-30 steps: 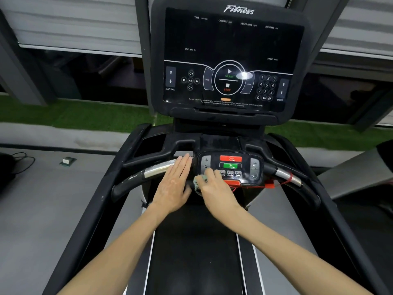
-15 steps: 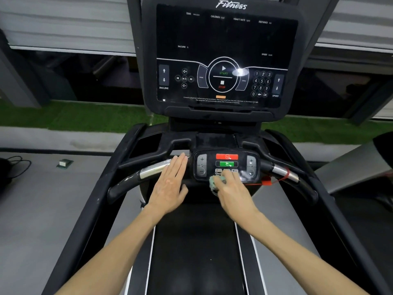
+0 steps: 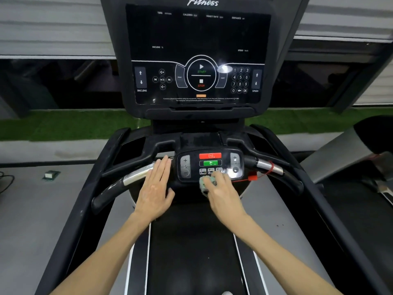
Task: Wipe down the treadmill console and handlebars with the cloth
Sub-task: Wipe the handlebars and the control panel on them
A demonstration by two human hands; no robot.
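Note:
A black treadmill fills the view, with a tall dark console screen (image 3: 197, 52) at the top. Below it sits a small control panel (image 3: 209, 165) with red and green buttons. My right hand (image 3: 223, 192) presses a bunched pale green cloth (image 3: 205, 183) against the panel's lower edge. My left hand (image 3: 156, 188) lies flat, fingers together, on the bar just left of the panel, beside the left handlebar (image 3: 131, 178) with its silver sensor. The right handlebar (image 3: 274, 168) is free, with a red safety cord and clip on it.
The running belt (image 3: 191, 252) stretches below my arms. Black side rails (image 3: 70, 220) flank it. A small green object (image 3: 51, 175) and a cable lie on the grey floor at left. Another machine (image 3: 361, 158) stands at right. Green turf runs behind.
My right hand has slid the cloth rightward along the bottom of the control panel, from its left corner to under the middle buttons. My left hand has stayed put.

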